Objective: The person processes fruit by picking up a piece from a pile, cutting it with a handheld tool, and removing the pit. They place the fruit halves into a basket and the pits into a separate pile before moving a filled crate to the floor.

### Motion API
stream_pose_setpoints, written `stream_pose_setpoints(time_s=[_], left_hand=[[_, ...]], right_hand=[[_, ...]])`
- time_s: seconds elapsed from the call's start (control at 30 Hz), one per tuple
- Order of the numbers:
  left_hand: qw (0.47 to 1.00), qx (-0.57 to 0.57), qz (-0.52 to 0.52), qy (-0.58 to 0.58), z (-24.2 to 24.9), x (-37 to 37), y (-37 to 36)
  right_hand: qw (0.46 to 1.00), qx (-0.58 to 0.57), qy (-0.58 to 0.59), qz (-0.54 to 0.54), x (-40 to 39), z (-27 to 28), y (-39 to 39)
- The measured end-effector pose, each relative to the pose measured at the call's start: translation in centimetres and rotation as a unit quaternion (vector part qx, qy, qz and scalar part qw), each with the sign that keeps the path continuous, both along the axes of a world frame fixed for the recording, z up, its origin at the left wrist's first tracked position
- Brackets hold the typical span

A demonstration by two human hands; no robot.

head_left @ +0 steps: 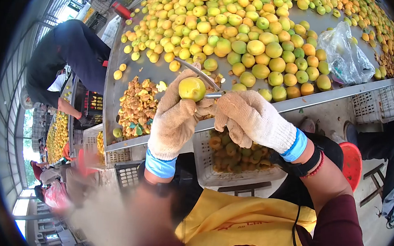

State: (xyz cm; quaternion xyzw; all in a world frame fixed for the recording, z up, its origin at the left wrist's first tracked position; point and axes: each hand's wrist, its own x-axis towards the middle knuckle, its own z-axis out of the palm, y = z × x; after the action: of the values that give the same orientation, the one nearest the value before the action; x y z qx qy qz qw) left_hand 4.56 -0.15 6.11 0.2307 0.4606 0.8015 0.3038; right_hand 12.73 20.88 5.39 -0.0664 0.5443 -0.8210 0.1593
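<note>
My left hand (pixel 173 121), in a stained white knit glove with a blue cuff, holds a yellow-green apricot (pixel 192 89) in its curled fingers. My right hand (pixel 251 116), gloved the same way, is closed round the handle of a knife (pixel 214 95). The curved blade points up and left, passing just behind the apricot. Both hands meet over the near edge of the metal table (pixel 317 103). Beside my left hand lies a heap of brown pits and scraps (pixel 137 101). Whole apricots (pixel 255 47) are piled beyond my hands.
Below the table edge stands a white crate (pixel 201 147) with cut fruit in it. A clear plastic bag (pixel 345 55) lies on the table at right. Another white crate (pixel 376 106) and a red basin (pixel 351 166) are at right. A person (pixel 58 54) bends over at left.
</note>
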Motion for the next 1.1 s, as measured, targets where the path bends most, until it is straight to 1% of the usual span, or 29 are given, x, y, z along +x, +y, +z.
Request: stream_pose_setpoints(time_s=[0.07, 0.13, 0.2, 0.27, 0.33, 0.4, 0.43, 0.5, 0.57, 0.7, 0.77, 0.83, 0.87, 0.93, 1.0, 1.07, 1.1], left_hand=[[1.0, -0.004, 0.008, 0.003, -0.2, 0.1, -0.1], [0.996, -0.035, 0.077, 0.024, -0.7, 0.2, 0.2], [0.997, -0.048, 0.061, 0.032, -0.5, 0.0, -0.1], [0.996, -0.061, 0.044, 0.038, -0.3, 0.0, -0.1], [0.994, -0.07, 0.082, 0.034, -0.3, 0.3, 0.4], [0.992, -0.076, 0.097, 0.031, -0.5, 0.3, 0.3], [0.99, -0.082, 0.112, 0.029, -0.6, 0.3, 0.2], [0.99, -0.087, 0.109, 0.033, -0.2, 0.2, 0.0], [0.989, -0.094, 0.106, 0.038, 0.1, 0.3, -0.3], [0.989, -0.091, 0.098, 0.058, 0.2, 0.2, -0.9], [0.988, -0.096, 0.096, 0.07, 0.0, 0.1, -1.4], [0.998, -0.028, 0.051, 0.03, -0.3, -0.1, -1.7], [0.998, -0.028, 0.051, 0.031, -0.3, 0.1, -1.5], [0.99, -0.062, 0.122, 0.03, -0.1, 0.9, -0.9], [0.989, -0.072, 0.126, 0.043, 0.2, 1.4, -1.0], [0.986, -0.075, 0.13, 0.069, 0.3, 1.7, -1.3], [0.966, -0.163, 0.148, 0.136, 0.1, 1.7, -1.6]], right_hand=[[0.999, 0.029, 0.008, -0.022, 0.2, 0.2, -0.6], [0.999, 0.037, -0.007, -0.029, 0.1, 0.3, -1.0], [0.998, 0.047, -0.022, -0.036, 0.0, 0.4, -1.1], [0.997, 0.053, -0.007, -0.053, 0.0, 0.3, -1.4], [0.997, 0.057, 0.0, -0.052, -0.3, 0.1, -1.4], [0.997, 0.06, 0.01, -0.052, -0.3, 0.3, -1.2], [0.996, 0.077, 0.014, -0.054, -0.2, 0.7, -1.1], [0.994, 0.093, 0.018, -0.053, -0.1, 0.8, -1.3], [0.982, 0.181, 0.013, -0.047, 0.0, 0.8, -1.5], [0.982, 0.185, 0.004, -0.033, 0.1, 0.5, -1.7], [0.982, 0.186, -0.026, 0.002, 0.0, 1.0, -1.6], [0.985, 0.17, -0.039, 0.019, 0.0, 1.0, -1.7], [0.986, 0.154, -0.053, 0.036, 0.1, 1.1, -1.7], [0.984, 0.175, -0.041, 0.016, 0.3, 1.1, -2.5], [0.98, 0.195, -0.025, -0.004, 0.6, 0.8, -3.0], [0.962, 0.269, 0.017, -0.043, 0.4, 0.4, -3.2], [0.975, 0.219, 0.006, -0.025, 0.2, 0.4, -3.1]])
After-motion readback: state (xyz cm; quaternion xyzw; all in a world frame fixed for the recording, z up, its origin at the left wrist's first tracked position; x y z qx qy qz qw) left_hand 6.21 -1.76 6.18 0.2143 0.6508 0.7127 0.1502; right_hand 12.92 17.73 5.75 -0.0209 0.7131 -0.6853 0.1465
